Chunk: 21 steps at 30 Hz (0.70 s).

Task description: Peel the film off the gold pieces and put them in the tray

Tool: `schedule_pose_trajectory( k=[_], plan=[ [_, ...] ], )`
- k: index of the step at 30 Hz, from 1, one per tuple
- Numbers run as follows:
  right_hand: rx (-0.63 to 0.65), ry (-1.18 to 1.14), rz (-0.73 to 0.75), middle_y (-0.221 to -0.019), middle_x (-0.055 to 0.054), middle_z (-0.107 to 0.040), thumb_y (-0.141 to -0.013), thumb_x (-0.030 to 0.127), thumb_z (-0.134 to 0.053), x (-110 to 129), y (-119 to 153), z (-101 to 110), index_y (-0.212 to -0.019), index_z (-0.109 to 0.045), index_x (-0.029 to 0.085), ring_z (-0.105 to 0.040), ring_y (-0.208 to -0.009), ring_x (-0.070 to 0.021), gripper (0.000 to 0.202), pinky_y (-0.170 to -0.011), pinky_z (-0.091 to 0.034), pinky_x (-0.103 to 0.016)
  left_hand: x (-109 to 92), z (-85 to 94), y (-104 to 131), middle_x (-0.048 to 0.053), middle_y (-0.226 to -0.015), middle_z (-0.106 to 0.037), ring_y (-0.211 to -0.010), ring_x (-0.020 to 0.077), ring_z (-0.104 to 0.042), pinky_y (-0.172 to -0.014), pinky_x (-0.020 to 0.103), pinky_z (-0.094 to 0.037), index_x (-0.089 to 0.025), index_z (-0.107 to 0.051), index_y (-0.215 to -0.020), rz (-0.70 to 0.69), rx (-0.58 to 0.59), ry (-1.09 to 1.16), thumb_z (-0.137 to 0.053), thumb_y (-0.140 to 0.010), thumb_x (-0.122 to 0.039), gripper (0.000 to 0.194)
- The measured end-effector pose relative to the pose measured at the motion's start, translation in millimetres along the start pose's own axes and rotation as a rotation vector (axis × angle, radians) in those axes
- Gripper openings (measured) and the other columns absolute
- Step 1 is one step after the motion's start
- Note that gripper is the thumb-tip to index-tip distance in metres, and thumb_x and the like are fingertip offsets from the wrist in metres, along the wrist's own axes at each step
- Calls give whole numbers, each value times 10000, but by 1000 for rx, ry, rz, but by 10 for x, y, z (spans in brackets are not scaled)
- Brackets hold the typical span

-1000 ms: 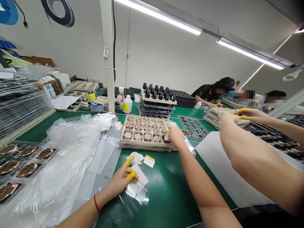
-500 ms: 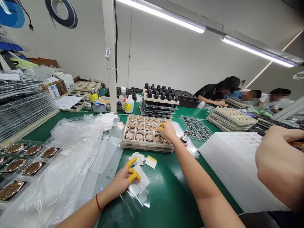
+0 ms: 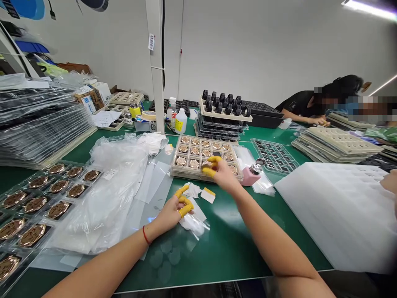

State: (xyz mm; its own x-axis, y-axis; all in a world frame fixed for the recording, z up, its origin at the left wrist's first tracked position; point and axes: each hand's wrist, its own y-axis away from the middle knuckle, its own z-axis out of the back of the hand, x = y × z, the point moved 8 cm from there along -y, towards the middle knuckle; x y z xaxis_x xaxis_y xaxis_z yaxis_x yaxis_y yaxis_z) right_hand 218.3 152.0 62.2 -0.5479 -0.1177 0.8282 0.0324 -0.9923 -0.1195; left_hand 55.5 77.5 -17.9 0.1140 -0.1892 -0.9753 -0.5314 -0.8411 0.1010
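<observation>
1 small brownish part (image 3: 206, 165), clamped in your R hand's (image 3: 226, 174) yellow-tipped fingers, over the near edge of the beige tray (image 3: 187, 172) w/ shiny rose-gold rounds (image 3: 194, 164). Your L hand (image 3: 170, 214): thumb & index apart, by crumpled tissue (image 3: 192, 191), nearer the glossy green worktop's (image 3: 235, 252) front edge. Plain pale wall (image 3: 248, 45) behind.

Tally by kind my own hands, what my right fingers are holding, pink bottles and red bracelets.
My count:
Hands, left hand and right hand: 2
Held piece: 1
Pink bottle: 1
Red bracelet: 1
Total: 5
</observation>
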Motion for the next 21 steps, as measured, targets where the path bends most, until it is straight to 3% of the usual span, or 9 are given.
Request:
schedule_pose_trajectory(
  k=[3,6,8,9,11,13,16,18,21],
  plan=[
    [461,-426,-99,-795,12,-596,-703,259,-682,99,490,-648,-1236,-342,205,-601,-737,-163,635,-693,-481,-308,-81,-87,56,4,-897,-573,-743,126,-582,-795,347,-506,-276,-245,-1375,-48,97,37,-668,-738,-242,765],
    [631,-543,-143,-928,-33,-624,-733,281,-680,58,709,-920,-1221,-399,204,-611,-829,-175,568,-758,-482,-330,-76,-108,84,46,-994,-568,-812,160,-588,-772,338,-513,-261,-387,-1288,-36,125,16,-676,-729,-243,629],
    [558,-463,-88,-1005,-53,-618,-801,336,-613,-61,635,-915,-1149,-490,200,-595,-884,-181,394,-784,-471,-333,-68,-71,74,46,-981,-562,-812,162,-580,-763,330,-513,-238,-451,-1217,-26,82,-9,-681,-721,-242,547],
    [459,-354,-48,-1020,-60,-613,-829,344,-577,-143,553,-862,-1110,-527,193,-581,-902,-184,323,-793,-461,-335,-65,-52,63,39,-962,-557,-805,157,-574,-760,325,-512,-232,-456,-1200,-21,62,-9,-683,-717,-236,534],
    [206,-18,42,-1022,-80,-602,-845,309,-554,-283,395,-712,-1050,-573,169,-542,-930,-201,249,-811,-433,-348,-55,-32,37,25,-930,-542,-787,143,-560,-752,312,-509,-225,-442,-1194,-4,42,1,-685,-712,-221,540],
    [58,299,122,-971,-95,-600,-821,231,-574,-330,320,-644,-989,-601,145,-510,-923,-222,190,-812,-407,-362,-48,-20,14,19,-920,-534,-784,134,-545,-749,297,-499,-215,-440,-1180,5,32,-15,-684,-709,-208,531],
    [68,450,178,-844,-70,-598,-802,137,-546,-292,338,-656,-865,-619,154,-496,-843,-210,98,-755,-397,-333,-41,-6,-2,9,-916,-529,-774,127,-537,-735,285,-484,-216,-438,-1164,7,20,-42,-683,-706,-198,519],
    [58,399,221,-815,-48,-589,-792,120,-539,-157,435,-599,-821,-604,171,-489,-813,-194,88,-729,-393,-311,-45,-3,1,5,-918,-530,-775,127,-547,-734,288,-482,-225,-421,-1166,-1,18,-26,-674,-715,-197,518],
    [45,266,405,-907,-47,-584,-786,148,-565,171,693,-556,-818,-580,190,-484,-868,-194,55,-775,-386,-328,-62,-5,17,18,-958,-551,-813,145,-576,-740,294,-485,-227,-408,-1150,-14,19,-6,-664,-728,-213,494]
  ],
)
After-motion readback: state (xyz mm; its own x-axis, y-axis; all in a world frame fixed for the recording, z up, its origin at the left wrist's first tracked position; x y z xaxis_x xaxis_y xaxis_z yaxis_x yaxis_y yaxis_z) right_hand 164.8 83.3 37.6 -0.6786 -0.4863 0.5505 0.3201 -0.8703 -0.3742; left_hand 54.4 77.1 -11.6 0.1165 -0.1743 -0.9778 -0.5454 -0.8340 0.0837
